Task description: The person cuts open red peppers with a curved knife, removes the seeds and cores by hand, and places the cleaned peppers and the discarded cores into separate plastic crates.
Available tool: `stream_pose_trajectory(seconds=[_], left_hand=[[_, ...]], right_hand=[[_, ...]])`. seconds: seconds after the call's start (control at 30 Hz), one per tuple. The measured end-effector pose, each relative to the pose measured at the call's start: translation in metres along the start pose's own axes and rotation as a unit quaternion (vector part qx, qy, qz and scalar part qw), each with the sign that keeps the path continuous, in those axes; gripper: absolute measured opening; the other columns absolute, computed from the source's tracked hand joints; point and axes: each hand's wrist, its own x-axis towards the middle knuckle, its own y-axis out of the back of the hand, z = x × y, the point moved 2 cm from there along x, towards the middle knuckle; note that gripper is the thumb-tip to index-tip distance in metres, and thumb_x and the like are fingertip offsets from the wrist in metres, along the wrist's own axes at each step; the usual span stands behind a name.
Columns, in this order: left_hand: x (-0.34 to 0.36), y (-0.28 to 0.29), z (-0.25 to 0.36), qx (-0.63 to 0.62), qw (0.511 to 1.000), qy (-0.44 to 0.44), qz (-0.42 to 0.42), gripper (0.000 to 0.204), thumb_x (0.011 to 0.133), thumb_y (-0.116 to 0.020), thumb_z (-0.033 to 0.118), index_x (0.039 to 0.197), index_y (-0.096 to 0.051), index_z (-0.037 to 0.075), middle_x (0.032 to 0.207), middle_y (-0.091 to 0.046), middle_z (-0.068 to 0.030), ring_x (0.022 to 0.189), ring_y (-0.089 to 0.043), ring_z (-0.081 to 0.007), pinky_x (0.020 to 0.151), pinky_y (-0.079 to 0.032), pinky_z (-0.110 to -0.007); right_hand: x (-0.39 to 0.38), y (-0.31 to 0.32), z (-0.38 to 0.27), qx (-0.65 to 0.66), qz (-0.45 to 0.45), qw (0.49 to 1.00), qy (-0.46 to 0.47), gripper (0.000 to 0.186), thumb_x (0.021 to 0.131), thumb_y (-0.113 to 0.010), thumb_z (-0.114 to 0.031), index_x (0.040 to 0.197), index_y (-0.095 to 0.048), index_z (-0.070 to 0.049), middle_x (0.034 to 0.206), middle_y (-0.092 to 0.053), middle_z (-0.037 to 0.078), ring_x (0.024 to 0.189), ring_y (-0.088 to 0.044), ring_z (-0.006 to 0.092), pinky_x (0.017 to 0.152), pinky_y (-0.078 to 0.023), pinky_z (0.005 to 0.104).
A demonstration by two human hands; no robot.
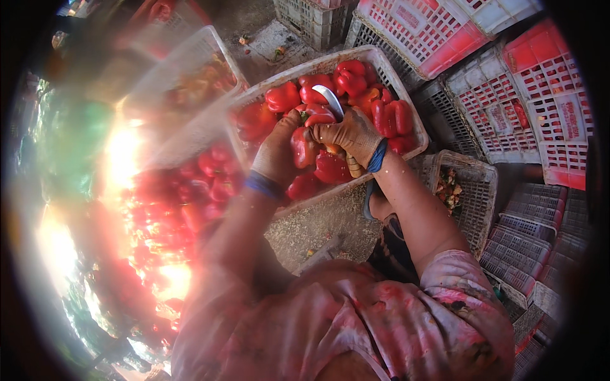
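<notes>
Both my hands wear tan, stained gloves with blue bands at the wrists. They meet over a pale crate (416, 120) full of red bell peppers. In my right hand (356, 136), the fingers are wrapped round a curved-blade knife (330, 99), its blade pointing up and away from me. My left hand (278, 151) is closed on a red bell pepper (304, 147) between the two hands. A bit of green stem shows close to the left fingertips. The gloves partly hide the pepper and the knife's handle.
A large heap of red peppers (190, 197) lies at left, blurred by glare. Another crate of peppers (219, 54) stands beyond it. At right, a crate (467, 190) holds pepper scraps. Stacked red and white crates (502, 114) line the right, with grey crates (524, 241) below.
</notes>
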Motion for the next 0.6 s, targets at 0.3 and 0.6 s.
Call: stream_pose_trajectory(seconds=[0.3,0.6], left_hand=[[0.001,0.001,0.003,0.029,0.999,-0.002,0.034,0.029,0.096,-0.054,0.031,0.111,-0.055,0.007,0.082,-0.062,-0.0060,0.066,-0.059,-0.0133,0.049,-0.047,-0.026],[-0.009,-0.042,0.027,0.101,0.983,-0.152,0.021,0.034,0.093,-0.057,0.028,0.116,-0.055,0.002,0.093,-0.064,-0.0082,0.074,-0.061,-0.0160,0.059,-0.050,-0.026]], right_hand=[[-0.006,-0.002,0.035,0.585,-0.184,0.779,-0.133,0.041,0.082,-0.069,-0.034,0.115,-0.057,-0.011,0.097,-0.064,0.009,0.053,-0.057,0.0159,0.044,-0.047,0.0282],[-0.002,0.010,0.021,0.392,0.076,0.900,-0.175,0.037,0.087,-0.060,-0.050,0.094,-0.062,-0.015,0.063,-0.059,0.004,0.043,-0.049,0.0152,0.041,-0.043,0.0296]])
